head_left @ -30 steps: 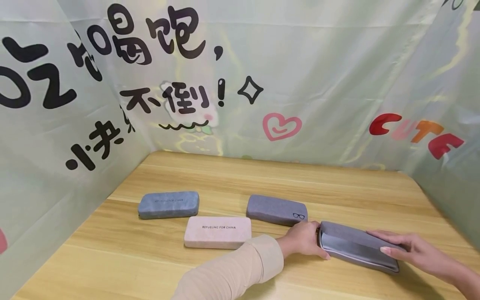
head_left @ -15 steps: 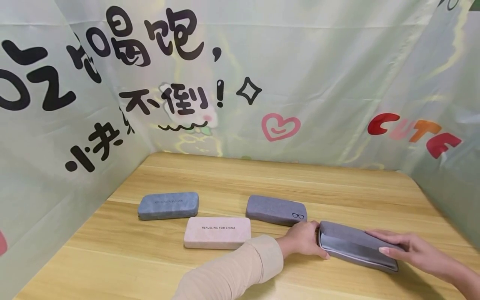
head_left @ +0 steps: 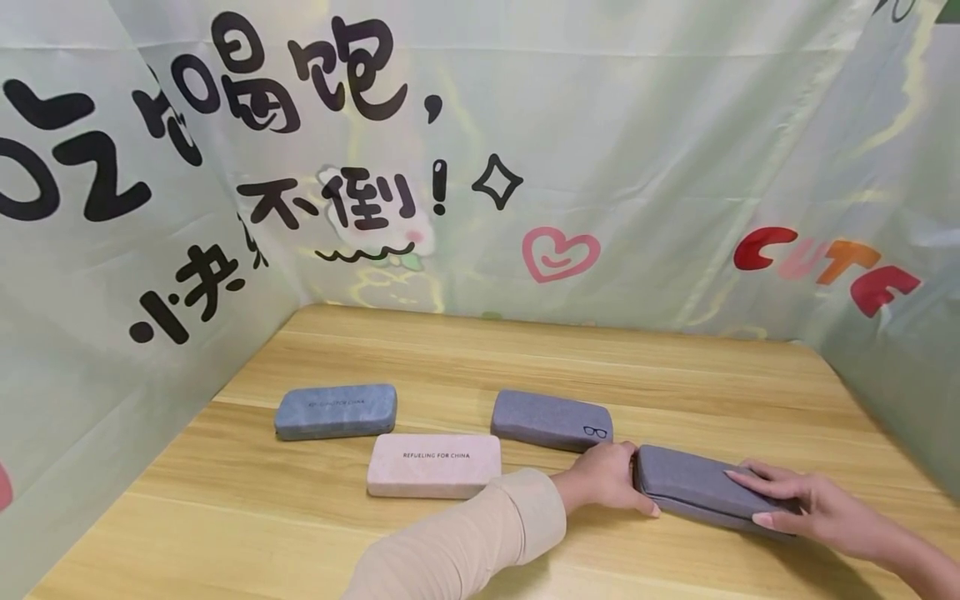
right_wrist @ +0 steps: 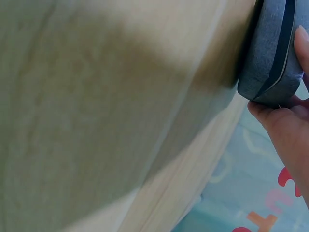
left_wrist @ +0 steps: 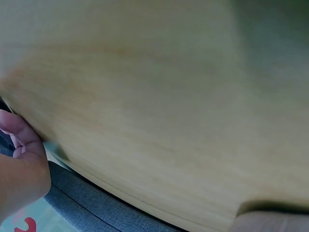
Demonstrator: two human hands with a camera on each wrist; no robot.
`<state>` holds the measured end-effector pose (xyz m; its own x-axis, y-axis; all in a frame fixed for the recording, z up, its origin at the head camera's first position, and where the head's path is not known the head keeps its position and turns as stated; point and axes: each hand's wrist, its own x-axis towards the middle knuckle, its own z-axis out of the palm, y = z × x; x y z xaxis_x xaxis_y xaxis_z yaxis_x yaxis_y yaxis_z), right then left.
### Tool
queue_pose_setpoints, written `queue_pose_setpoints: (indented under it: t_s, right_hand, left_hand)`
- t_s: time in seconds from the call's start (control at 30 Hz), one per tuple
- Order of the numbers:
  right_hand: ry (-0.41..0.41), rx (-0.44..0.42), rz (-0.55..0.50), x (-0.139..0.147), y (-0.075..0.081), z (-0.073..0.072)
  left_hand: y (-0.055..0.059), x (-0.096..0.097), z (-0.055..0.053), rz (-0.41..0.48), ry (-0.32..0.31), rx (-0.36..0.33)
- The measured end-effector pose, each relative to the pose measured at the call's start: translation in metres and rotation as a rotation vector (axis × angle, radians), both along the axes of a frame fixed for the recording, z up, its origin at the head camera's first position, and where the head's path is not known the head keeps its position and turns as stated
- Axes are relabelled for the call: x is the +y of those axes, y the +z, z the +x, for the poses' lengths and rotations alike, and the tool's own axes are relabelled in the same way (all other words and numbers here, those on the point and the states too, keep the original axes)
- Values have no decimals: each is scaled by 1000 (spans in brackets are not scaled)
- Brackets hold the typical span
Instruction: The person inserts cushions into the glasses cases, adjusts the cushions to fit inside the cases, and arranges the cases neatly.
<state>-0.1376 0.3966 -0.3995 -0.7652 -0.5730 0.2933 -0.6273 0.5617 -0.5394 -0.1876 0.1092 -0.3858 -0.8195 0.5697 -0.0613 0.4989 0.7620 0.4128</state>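
Observation:
A grey glasses case [head_left: 690, 482] lies at the right of the table, between my two hands. My left hand [head_left: 606, 479] grips its left end, thumb at the near lower edge and fingers mostly hidden behind. At the other end my right hand [head_left: 813, 504] holds the case, fingers over the lid and thumb on the front side. The right wrist view shows a dark, narrow gap along the seam of this glasses case [right_wrist: 263, 58], so the lid stands slightly ajar. Just behind my left hand sits a second grey-purple glasses case [head_left: 551, 418] with a small spectacles print.
A pink glasses case [head_left: 435, 467] lies left of my left forearm, close to the sleeve [head_left: 465, 533]. Farther back on the left is a blue glasses case [head_left: 336, 412]. Printed cloth [head_left: 637, 125] walls in the wooden table [head_left: 225, 500] behind and at both sides.
The lid of the held glasses case has come down, and the glossy strip along its front no longer shows. My right fingers have moved further onto the lid; my left hand has stayed put.

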Motion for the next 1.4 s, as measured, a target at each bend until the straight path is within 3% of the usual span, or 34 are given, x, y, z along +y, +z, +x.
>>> queue_pose_setpoints:
  t_s: [0.47,0.7,0.87,1.0,1.2,1.3,1.4]
  right_hand:
    - [22,45,8,-8,-5,0]
    - [27,24,26,-7,-4,-3]
    - [31,138,62,-9,-3,-3]
    - [-104,172,95,-14,0,0]
    - [-392,166,-2,-32,12,9]
    - [-412,217,-50,-45,18,10]
    - [-391,323,-69,-61,23,9]
  left_hand:
    - [4,-1,4,-8,38,-37]
    - [8,-2,8,-7,51,-64]
    - [11,-6,17,31,82,-97]
    - [16,-12,22,94,66,-131]
    - [18,-32,26,267,25,-214]
    - [22,-45,25,337,-14,-202]
    - [28,-58,22,412,-34,-211]
